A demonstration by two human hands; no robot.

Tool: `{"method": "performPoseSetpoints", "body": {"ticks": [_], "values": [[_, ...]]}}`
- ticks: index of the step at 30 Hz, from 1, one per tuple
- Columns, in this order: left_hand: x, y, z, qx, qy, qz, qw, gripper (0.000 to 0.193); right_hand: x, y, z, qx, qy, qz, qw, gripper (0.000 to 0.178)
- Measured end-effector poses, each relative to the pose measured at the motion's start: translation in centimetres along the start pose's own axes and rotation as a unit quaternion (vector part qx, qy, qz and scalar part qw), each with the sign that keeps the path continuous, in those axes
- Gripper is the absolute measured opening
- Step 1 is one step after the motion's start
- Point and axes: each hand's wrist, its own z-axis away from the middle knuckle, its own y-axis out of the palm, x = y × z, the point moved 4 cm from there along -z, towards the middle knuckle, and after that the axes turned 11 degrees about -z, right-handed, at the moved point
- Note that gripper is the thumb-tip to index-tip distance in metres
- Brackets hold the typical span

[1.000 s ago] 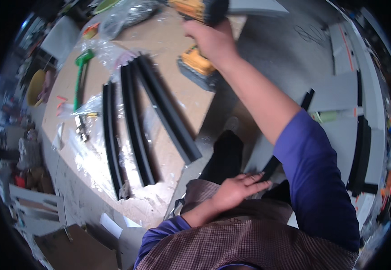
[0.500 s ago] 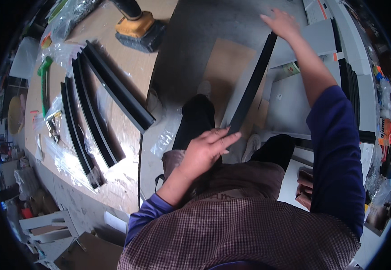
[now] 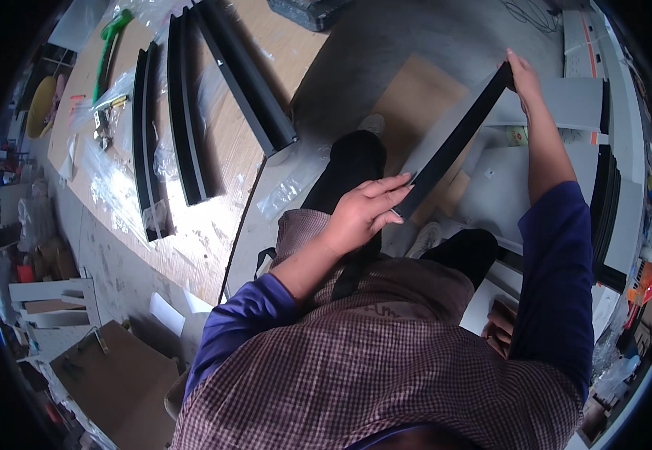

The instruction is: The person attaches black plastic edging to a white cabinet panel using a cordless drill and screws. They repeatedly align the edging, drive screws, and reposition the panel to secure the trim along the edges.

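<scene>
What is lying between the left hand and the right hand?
A long black strip: the head view shows it slanting from the left hand at its near end to the right hand at its far end.

Long, narrow black strip (image 3: 457,142), held diagonally

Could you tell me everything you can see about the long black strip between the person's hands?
The long black strip is straight-looking, narrow and dark, with a fairly dull surface; whether it is metal or plastic I can't tell. It slants from near the person's lap away to the right, to the right of the table. The left hand touches its near end, the right hand its far end.
</scene>
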Motion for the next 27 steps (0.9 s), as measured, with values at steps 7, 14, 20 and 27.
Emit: {"method": "performPoseSetpoints", "body": {"ticks": [7, 14, 20, 27], "values": [[0.7, 0.6, 0.3, -0.010, 0.002, 0.017, 1.000, 0.040, -0.8, -0.3, -0.2, -0.018, -0.023, -0.023, 0.999, 0.055], [0.7, 0.8, 0.2, -0.016, -0.006, 0.041, 0.999, 0.042, -1.7, -0.6, -0.9, -0.016, -0.010, -0.056, 0.998, 0.051], [0.6, 0.9, 0.3, -0.005, -0.026, 0.064, 0.998, 0.044, -1.3, -0.5, 0.0, -0.020, 0.011, -0.092, 0.996, 0.041], [0.8, 0.9, 0.2, 0.007, -0.045, 0.092, 0.995, 0.043, -0.4, -0.1, 1.1, -0.039, 0.013, -0.092, 0.995, 0.041]]}}
